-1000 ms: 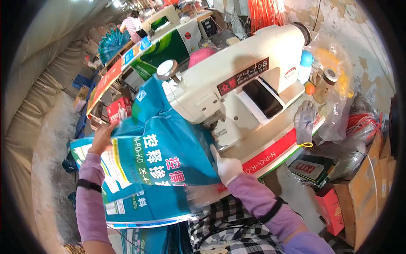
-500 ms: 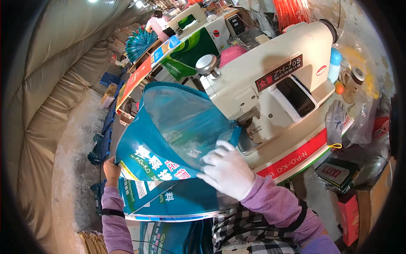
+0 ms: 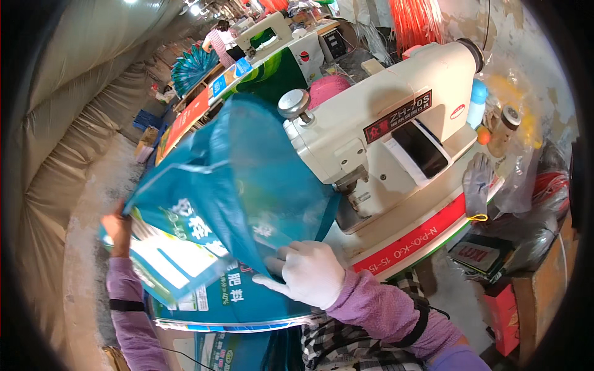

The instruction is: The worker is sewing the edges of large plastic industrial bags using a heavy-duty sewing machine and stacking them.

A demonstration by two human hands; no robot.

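A blue-green woven sack (image 3: 192,204) with pale printing spreads wide across the table, its mouth bulging toward the sewing machine. Far out at its left edge, my bare left hand (image 3: 117,230) grips the material. My right hand (image 3: 312,272), in a white glove, has its thumb and fingers closed on the sack's near edge. The white sewing machine (image 3: 383,117) stands just beyond, and the sack's right corner reaches close to its needle area; contact there cannot be made out. Beneath the held sack lie more sacks (image 3: 247,303) of the same colour.
On the machine bed rests a dark-screened phone (image 3: 421,148). A grey glove (image 3: 476,185) hangs by the table's right edge, near a light blue bottle (image 3: 477,104) and a jar (image 3: 504,133). Behind the machine sits a pink thread cone (image 3: 328,89). Another person (image 3: 221,43) stands farther back.
My left hand has swung outward to the left, pulling the sack wider and tilting it. The right hand has shifted a little left and nearer. The whole view has turned slightly.
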